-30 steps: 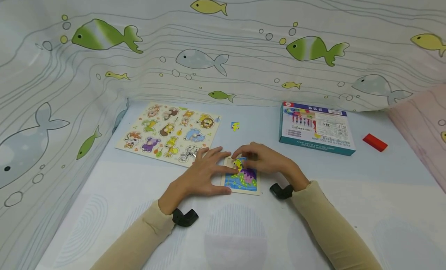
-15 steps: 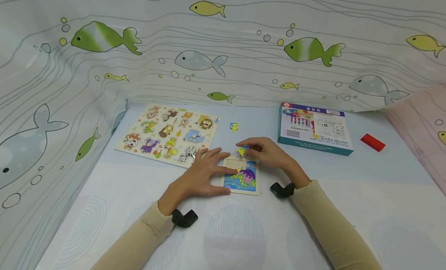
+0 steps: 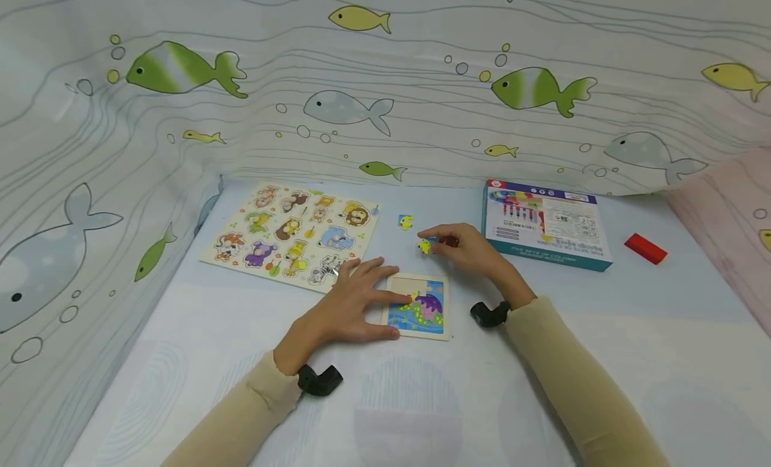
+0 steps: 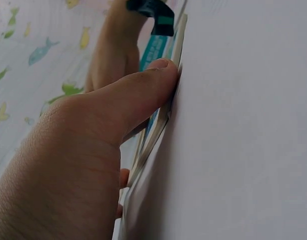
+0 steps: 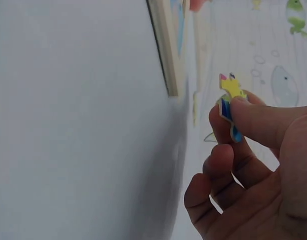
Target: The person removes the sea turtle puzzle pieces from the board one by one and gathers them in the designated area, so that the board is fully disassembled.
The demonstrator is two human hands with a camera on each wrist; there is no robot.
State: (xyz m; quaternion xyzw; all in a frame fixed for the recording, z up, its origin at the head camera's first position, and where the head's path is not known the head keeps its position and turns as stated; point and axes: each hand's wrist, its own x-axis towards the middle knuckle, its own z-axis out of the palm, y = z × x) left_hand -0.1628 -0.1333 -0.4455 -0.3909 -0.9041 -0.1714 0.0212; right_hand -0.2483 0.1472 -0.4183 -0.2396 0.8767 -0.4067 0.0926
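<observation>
My right hand [image 3: 470, 251] pinches a yellow and blue jigsaw piece [image 3: 424, 246] between thumb and fingers, beyond the small puzzle board [image 3: 421, 335]. Up close in the right wrist view, the thumb presses the jigsaw piece [image 5: 230, 90] while the other fingers curl loosely below. On the board is a turtle-like picture in purple, green and blue, with bare wood at its upper left. My left hand [image 3: 355, 306] lies with spread fingers at the board's left side, index fingertip on the picture and thumb at the lower left edge. Another jigsaw piece [image 3: 405, 222] lies farther back on the table.
A larger animal puzzle board [image 3: 274, 231] lies at the back left, its near right corner close to my left fingers. Back right stand a teal-sided box [image 3: 545, 226] and, beside it, a red block [image 3: 646, 248]. Fish-print cloth [image 3: 434, 146] rises behind the table.
My right hand has lifted the jigsaw piece from the board's upper left, baring the wood, and carried it back and slightly right. The left hand has stayed in place.
</observation>
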